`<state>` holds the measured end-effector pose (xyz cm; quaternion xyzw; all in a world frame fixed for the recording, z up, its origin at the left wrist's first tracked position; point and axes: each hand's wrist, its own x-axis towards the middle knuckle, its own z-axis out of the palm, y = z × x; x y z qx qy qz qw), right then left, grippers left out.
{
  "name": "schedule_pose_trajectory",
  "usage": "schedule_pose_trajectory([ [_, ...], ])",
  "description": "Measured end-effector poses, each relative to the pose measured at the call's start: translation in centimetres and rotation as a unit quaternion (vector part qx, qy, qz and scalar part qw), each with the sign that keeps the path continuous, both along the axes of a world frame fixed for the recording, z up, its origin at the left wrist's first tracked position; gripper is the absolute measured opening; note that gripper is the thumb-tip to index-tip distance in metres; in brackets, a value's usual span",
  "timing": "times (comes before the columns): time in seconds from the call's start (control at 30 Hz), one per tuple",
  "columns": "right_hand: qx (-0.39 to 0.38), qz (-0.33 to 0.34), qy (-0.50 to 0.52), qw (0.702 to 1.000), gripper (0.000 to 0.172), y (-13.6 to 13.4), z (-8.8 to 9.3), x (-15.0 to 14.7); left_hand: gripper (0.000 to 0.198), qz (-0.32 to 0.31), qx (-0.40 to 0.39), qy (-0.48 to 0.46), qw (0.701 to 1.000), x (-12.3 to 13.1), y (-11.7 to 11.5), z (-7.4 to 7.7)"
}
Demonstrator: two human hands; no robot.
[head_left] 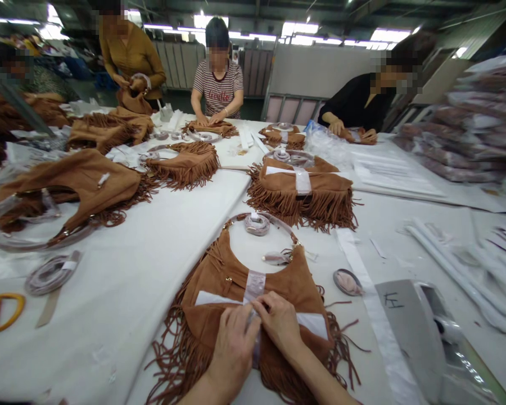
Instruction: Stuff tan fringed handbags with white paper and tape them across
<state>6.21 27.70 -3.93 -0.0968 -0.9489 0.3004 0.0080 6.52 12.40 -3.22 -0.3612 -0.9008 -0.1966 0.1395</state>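
Note:
A brown suede fringed bag lies flat on the white table right in front of me. A white paper band crosses it and a strip of clear tape runs down its middle. My left hand and my right hand meet on the bag's front, their fingers pinched together on the tape strip where it crosses the paper band. The bag's wrapped handle loop curves away from me.
A metal tape dispenser stands at my right. Yellow-handled scissors lie at the left edge. More fringed bags cover the table. Three people work across it. Wrapped stock is piled at the right.

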Motion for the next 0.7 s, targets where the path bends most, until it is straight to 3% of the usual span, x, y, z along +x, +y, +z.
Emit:
schedule_pose_trajectory([
  [0.13, -0.007, 0.001, -0.005, 1.000, 0.023, 0.0, 0.2, 0.1, 0.051, -0.061, -0.067, 0.042, 0.995, 1.6, -0.2, -1.3],
  [0.33, -0.020, -0.029, 0.014, 0.999, 0.026, -0.2, 0.3, 0.0, 0.085, -0.056, -0.126, 0.046, 0.989, 2.7, -1.2, -4.2],
  [0.7, -0.025, -0.079, 0.018, 0.996, 0.029, -0.4, 0.0, -0.1, 0.087, -0.048, -0.150, 0.024, 0.987, 2.8, -1.1, -4.1],
])
